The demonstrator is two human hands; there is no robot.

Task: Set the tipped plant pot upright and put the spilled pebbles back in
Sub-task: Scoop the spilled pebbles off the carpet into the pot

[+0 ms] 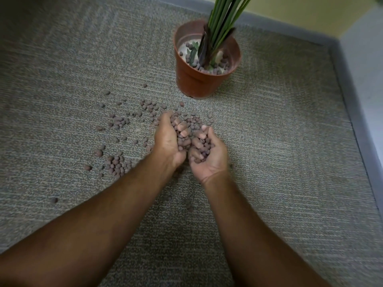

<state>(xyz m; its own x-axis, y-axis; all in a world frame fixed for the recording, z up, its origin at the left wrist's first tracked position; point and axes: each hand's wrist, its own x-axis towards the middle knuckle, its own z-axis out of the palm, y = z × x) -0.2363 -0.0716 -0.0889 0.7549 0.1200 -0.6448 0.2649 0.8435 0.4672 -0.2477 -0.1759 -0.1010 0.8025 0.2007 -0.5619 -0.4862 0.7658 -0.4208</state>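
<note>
A terracotta plant pot (199,83) stands upright on the carpet at the upper middle, with green stems rising from it and some brown pebbles inside on white filling. Below it, my left hand (167,139) and my right hand (209,160) are cupped side by side, fingers curled round a heap of pebbles (191,139) held between them. More spilled pebbles (118,164) lie scattered on the carpet to the left of my hands and toward the pot.
Grey patterned carpet (279,141) covers the floor. A grey skirting board (352,104) runs along the back and right side, meeting at a corner behind the pot, with a yellow wall above it.
</note>
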